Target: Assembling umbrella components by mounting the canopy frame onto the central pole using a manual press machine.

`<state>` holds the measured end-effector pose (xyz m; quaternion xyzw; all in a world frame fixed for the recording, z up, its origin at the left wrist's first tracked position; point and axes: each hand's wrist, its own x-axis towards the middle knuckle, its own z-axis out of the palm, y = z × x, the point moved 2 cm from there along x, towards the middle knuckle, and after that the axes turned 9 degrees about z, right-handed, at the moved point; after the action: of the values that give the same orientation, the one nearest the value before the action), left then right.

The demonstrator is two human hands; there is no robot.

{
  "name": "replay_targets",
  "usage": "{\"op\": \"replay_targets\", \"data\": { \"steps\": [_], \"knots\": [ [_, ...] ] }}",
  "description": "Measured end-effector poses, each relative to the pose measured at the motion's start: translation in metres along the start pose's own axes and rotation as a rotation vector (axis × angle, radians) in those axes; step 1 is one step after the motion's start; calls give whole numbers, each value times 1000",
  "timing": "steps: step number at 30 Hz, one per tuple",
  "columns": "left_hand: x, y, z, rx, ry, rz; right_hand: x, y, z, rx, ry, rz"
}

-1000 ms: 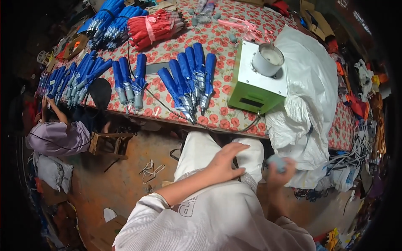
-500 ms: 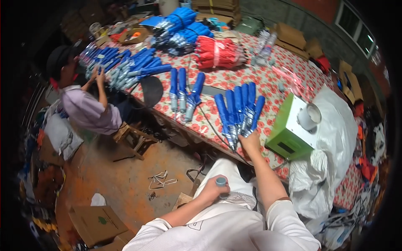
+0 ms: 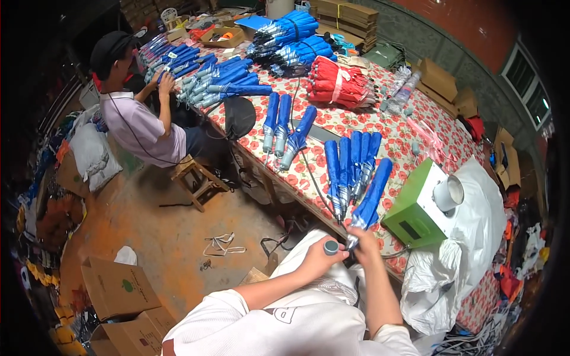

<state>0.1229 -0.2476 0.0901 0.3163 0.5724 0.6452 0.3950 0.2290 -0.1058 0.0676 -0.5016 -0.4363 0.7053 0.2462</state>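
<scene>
My right hand (image 3: pixel 366 244) is closed around the silvery lower end of a folded blue umbrella (image 3: pixel 373 194), which slants up and away over the table's near edge. Close beside it, my left hand (image 3: pixel 319 261) grips a short grey umbrella handle (image 3: pixel 331 247), its round end facing up. The two hands nearly meet above my lap. Just past them, several folded blue umbrellas (image 3: pixel 345 163) lie fanned out on the table, their shaft ends toward me. Further left lie three blue umbrellas (image 3: pixel 283 118) with grey handles fitted.
A flowered cloth covers the table (image 3: pixel 395 139). To the right stands a green and white machine (image 3: pixel 415 204) beside white plastic sheeting (image 3: pixel 475 196). Red umbrellas (image 3: pixel 338 83) and blue bundles (image 3: pixel 291 41) lie farther back. At left a seated co-worker (image 3: pixel 139 121) handles blue umbrellas.
My right hand has drawn one blue umbrella from the fanned group toward me. My left hand has risen with the grey handle to the umbrella's lower end. The view has shifted.
</scene>
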Motion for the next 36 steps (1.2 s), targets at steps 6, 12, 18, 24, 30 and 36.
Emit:
{"op": "replay_targets", "data": {
  "steps": [6, 12, 18, 24, 30, 36],
  "knots": [
    [4, 25, 41, 131, -191, 129, -67, -42, -10, 64, 17, 10],
    [-6, 29, 62, 183, -386, 301, -103, -76, -31, -11, 298, -278],
    [-25, 10, 68, 258, -455, 349, -136, -177, -88, 664, -59, -659],
    [-1, 33, 66, 488, -243, 610, -148, -114, -83, 562, -308, -702],
    [-12, 24, 73, 511, -279, 660, -186, -117, -75, 438, -278, -870],
    [-25, 36, 69, 347, -327, 610, -191, -110, -56, 499, -272, -777]
  ]
}}
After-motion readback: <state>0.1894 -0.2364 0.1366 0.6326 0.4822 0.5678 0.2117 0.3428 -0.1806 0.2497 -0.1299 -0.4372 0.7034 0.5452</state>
